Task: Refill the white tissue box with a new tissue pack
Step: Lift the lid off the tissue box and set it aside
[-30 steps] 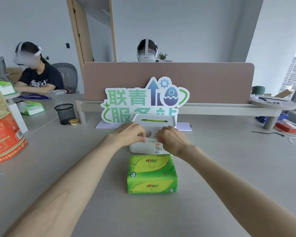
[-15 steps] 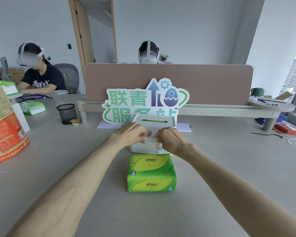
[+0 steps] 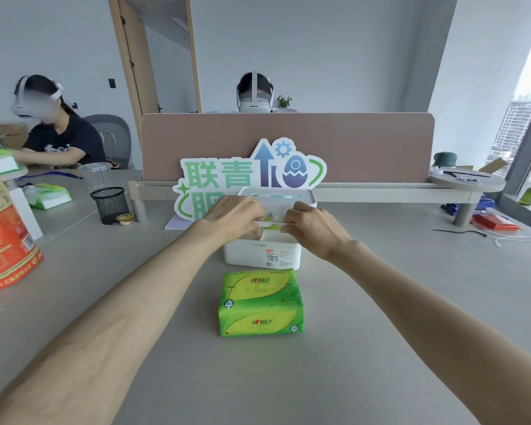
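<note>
Both hands on the lid [image 3: 278, 200] of the white box [image 3: 262, 253]. Left hand [image 3: 233, 217] grips the lid's near edge on the left, right hand [image 3: 311, 230] grips it on the right, fingers curled around the rim. Lid is tilted, near edge raised off the box, far edge up toward the sign [image 3: 249, 176]. Box interior partly visible under the lid, between the hands; contents too blurred to tell. Box sits mid-table [image 3: 411, 302], label facing the camera. New green pack [image 3: 261, 303] lies flat on the table just in front of the box, close to it but apart, sealed, no hand on it. Mesh cup [image 3: 109, 205] stands well off to the left.
</note>
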A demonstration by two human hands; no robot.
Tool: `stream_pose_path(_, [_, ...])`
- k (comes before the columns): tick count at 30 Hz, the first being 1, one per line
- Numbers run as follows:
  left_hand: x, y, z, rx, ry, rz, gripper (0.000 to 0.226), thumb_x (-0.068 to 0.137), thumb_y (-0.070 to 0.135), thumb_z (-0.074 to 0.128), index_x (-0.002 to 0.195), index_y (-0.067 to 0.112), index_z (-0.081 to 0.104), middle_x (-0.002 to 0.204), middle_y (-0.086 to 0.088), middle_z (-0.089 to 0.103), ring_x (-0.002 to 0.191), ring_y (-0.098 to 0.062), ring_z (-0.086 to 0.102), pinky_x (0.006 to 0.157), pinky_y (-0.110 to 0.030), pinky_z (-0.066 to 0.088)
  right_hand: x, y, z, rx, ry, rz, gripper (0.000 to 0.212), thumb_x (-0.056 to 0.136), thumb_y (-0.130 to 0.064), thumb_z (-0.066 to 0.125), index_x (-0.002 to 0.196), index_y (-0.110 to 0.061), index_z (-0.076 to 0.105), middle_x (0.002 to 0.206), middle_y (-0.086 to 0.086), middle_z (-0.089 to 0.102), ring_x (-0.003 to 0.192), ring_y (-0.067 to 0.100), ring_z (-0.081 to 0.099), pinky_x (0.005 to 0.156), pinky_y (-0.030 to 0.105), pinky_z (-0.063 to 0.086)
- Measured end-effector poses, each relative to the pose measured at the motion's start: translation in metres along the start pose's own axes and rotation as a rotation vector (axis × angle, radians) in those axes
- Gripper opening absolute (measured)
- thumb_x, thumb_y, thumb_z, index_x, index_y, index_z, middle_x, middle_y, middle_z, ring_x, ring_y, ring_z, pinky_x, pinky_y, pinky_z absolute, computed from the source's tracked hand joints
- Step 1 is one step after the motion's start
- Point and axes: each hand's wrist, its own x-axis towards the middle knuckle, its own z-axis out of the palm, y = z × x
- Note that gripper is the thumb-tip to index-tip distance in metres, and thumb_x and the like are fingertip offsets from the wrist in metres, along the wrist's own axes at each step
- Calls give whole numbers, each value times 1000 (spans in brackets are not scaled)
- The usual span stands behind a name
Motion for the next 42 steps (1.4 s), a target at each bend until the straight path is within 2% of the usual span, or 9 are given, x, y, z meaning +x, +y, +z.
stream_pose_path(4, [16,36,-7,26,67,82,24,82,30,70,75,11,57,85,-2,66,78,-28,62,63,-33,41,-26,23,-19,-81,63,42,21,97,-24,51,102,-8,64,101,11,59,85,41,61,61,40,48])
stream_pose_path(8, [37,80,-8,18,85,146,21,84,27,67,74,17,51,89,-3,66,83,-32,61,61,-32,36,-58,51,-39,-126,112,100,18,96,-23,53,99,-10,66,100,9,60,92,34,60,61,37,46])
stream_pose_path(12, [57,123,-1,-6,98,217,17,84,28,66,86,13,57,95,-3,65,91,-32,62,62,-34,37,-94,82,-56,-163,95,151,16,95,-21,55,95,-9,66,97,8,60,98,31,59,64,41,53])
stream_pose_path(21, [72,206,33,-42,38,331,16,85,26,63,90,11,59,92,-4,64,87,-32,63,60,-33,39,-167,130,-56,-173,30,270,14,93,-18,56,93,-9,67,96,6,61,98,28,58,61,38,49])
stream_pose_path(28, [63,217,69,-30,-29,366,18,90,29,59,104,17,60,99,-5,63,94,-31,63,60,-31,34,-181,140,-23,-116,-57,318,15,93,-19,56,95,-8,67,100,7,61,99,29,59,66,39,51])
stream_pose_path(34, [63,205,96,-85,-74,335,11,93,17,52,98,15,61,96,-5,57,95,-29,62,65,-41,50,-179,153,2,-22,-71,376,15,90,-18,56,91,-10,69,98,7,63,95,31,59,67,39,53])
stream_pose_path(37, [66,204,108,-95,-82,314,26,92,7,47,110,18,62,100,-5,56,100,-28,60,69,-44,53,-180,158,9,34,-47,432,15,89,-17,55,90,-11,69,98,6,63,92,31,59,66,35,48])
stream_pose_path(40, [68,202,108,-221,-139,253,46,91,7,42,131,26,54,120,-2,58,114,-26,56,84,-41,52,-179,161,4,55,-95,423,23,84,-14,58,103,-13,71,105,8,63,97,32,59,72,36,50])
stream_pose_path(42, [67,197,106,-310,-170,189,49,89,12,42,135,30,50,132,3,57,119,-24,55,92,-38,50,-175,161,-2,47,-104,402,29,83,-21,62,110,-16,70,111,7,63,102,29,59,77,35,51])
